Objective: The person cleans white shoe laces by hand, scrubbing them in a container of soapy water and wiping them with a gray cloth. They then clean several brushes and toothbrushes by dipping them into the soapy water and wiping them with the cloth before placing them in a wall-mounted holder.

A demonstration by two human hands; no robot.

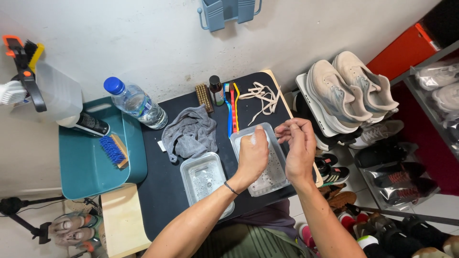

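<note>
Left hand (252, 154) closed in a loose fist over the clear tray (260, 160); something pale and sudsy pinched at the fingertips, probably a shoelace, can't tell for sure; right hand (297, 150) just beside it, fingers curled in, tips pinching what looks like the other end of the same pale strand; how tight either grip is, cannot tell. Tray sits directly under both hands, foam and water drops on its floor; a second clear tray (206, 180) with soapy water lies just to the left of the left wrist. Beyond the hands, further up the black mat (162, 191): loose white laces (262, 98), blue and orange brushes (231, 107), small dark bottle (216, 90); grey cloth (190, 134) beyond the second tray; water bottle (136, 104) and teal bin (91, 165) well to the left. Beige sneakers (349, 91) on a rack to the right of the right hand.

Risks, judged: tray under the hands overhangs near the mat's right edge; a hard downward rub could tip it and slop water onto shoes below; wet strand could slip from the pinch; suds may drip off the right wrist outside the tray.
</note>
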